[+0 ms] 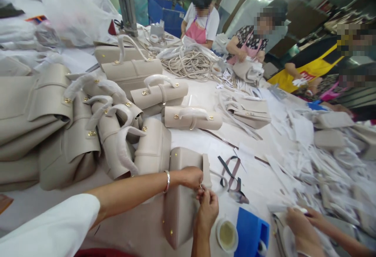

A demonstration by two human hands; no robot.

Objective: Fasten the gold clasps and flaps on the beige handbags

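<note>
A beige handbag (179, 206) stands on the white table in front of me. My left hand (191, 176), with a silver bracelet on the wrist, is closed on the bag's upper side near a small metal fitting. My right hand (207, 209) comes up from below, fingers pinched at that same fitting on the bag's edge. What the fingertips pinch is too small to make out. A wrapped white handle loop (220, 182) hangs from the bag beside my hands.
Several finished beige bags (117, 104) are piled at left. A blue box (249, 233) and a small round dish (226, 234) sit by my right hand. Another person's hands (302, 225) work at lower right. Paper scraps (293, 139), cords (190, 63) and seated workers lie beyond.
</note>
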